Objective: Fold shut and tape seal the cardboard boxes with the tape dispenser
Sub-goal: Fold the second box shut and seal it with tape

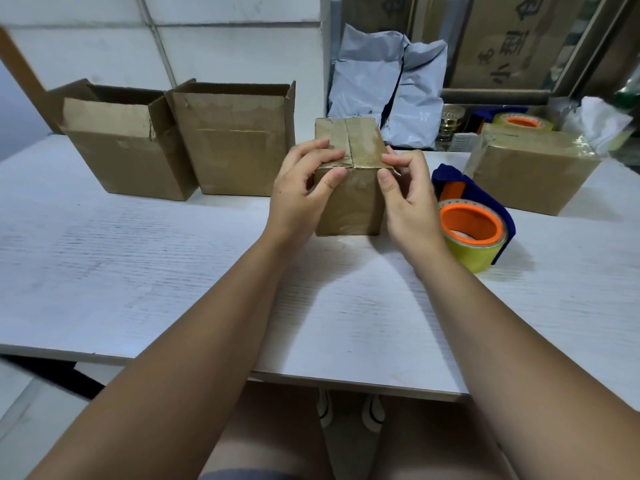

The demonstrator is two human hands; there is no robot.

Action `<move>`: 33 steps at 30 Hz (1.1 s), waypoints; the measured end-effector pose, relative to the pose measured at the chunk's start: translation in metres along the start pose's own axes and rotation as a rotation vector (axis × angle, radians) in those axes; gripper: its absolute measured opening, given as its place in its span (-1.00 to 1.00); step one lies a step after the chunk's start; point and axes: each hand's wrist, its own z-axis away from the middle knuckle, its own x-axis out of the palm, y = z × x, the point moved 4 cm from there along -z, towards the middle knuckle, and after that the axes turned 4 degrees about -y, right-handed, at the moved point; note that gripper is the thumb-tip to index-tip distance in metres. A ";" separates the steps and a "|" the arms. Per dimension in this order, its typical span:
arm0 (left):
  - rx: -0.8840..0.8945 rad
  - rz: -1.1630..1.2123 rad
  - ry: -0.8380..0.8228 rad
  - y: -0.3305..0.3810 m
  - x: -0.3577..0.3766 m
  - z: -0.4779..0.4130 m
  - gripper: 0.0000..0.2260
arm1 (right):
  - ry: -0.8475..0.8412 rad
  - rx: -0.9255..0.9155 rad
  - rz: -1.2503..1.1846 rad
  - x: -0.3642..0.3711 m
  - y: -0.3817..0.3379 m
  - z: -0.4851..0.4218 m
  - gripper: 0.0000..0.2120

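Note:
A small cardboard box (pixel 353 202) stands in the middle of the white table (pixel 138 265), its top flaps folded shut and meeting at a centre seam. My left hand (pixel 301 188) holds its left top edge, fingers over the flap and thumb on the front face. My right hand (pixel 405 192) holds the right top edge the same way. A blue tape dispenser (pixel 474 220) with an orange core and a yellowish tape roll lies just right of the box, untouched. Two open boxes (pixel 131 147) (pixel 239 140) stand at the back left.
A taped box (pixel 530 171) sits at the back right with a second tape roll (pixel 523 123) behind it. Grey mailer bags (pixel 388 91) lean against the back wall. Large cartons (pixel 502 39) stand behind. The table's front edge runs near my knees.

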 end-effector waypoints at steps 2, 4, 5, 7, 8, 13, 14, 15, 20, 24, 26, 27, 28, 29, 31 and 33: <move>0.002 -0.011 0.008 0.000 0.001 -0.001 -0.78 | 0.012 -0.009 0.013 0.000 0.001 -0.001 -0.90; 0.002 -0.009 0.002 -0.001 0.001 -0.001 -0.78 | 0.019 0.001 0.003 0.001 0.002 -0.001 -0.91; 0.000 -0.003 -0.008 -0.001 0.000 -0.001 -0.77 | 0.022 0.002 0.009 0.001 0.003 -0.001 -0.90; -0.002 0.006 -0.038 -0.003 -0.001 0.000 -0.75 | 0.022 -0.001 0.027 0.001 0.005 0.001 -0.88; -0.002 0.011 -0.050 -0.003 -0.002 0.000 -0.74 | 0.020 0.000 0.027 0.001 0.005 0.002 -0.87; 0.013 0.004 -0.076 -0.004 -0.001 -0.001 -0.69 | 0.040 -0.015 0.081 0.003 0.003 0.003 -0.79; 0.015 -0.001 -0.097 -0.004 -0.002 -0.001 -0.68 | 0.044 -0.016 0.084 0.003 0.003 0.003 -0.79; 0.017 -0.009 -0.113 -0.004 -0.003 -0.001 -0.68 | 0.046 -0.015 0.076 0.003 0.004 0.003 -0.81; 0.022 -0.010 -0.108 -0.004 -0.004 -0.002 -0.71 | 0.069 -0.005 0.036 0.002 0.002 0.004 -0.86; -0.031 0.081 -0.124 -0.003 -0.006 -0.002 -0.71 | 0.102 0.007 -0.013 0.005 0.000 0.004 -0.84; -0.028 0.053 -0.120 -0.001 -0.006 -0.002 -0.71 | 0.102 0.021 -0.073 0.004 0.000 0.004 -0.80; -0.026 0.041 -0.118 -0.001 -0.006 -0.002 -0.71 | 0.101 0.023 -0.086 0.002 0.000 0.004 -0.78; -0.021 0.027 -0.115 0.000 -0.006 -0.002 -0.70 | 0.097 0.023 -0.080 0.000 0.000 0.005 -0.77; -0.012 0.015 -0.108 0.000 -0.006 -0.001 -0.69 | 0.087 0.022 -0.066 -0.001 0.001 0.006 -0.77; 0.007 0.001 -0.076 0.003 -0.006 0.001 -0.65 | 0.069 0.041 -0.042 0.001 0.000 0.010 -0.75; 0.027 -0.008 -0.021 0.010 -0.007 0.005 -0.62 | 0.090 0.055 0.017 0.004 -0.003 0.016 -0.68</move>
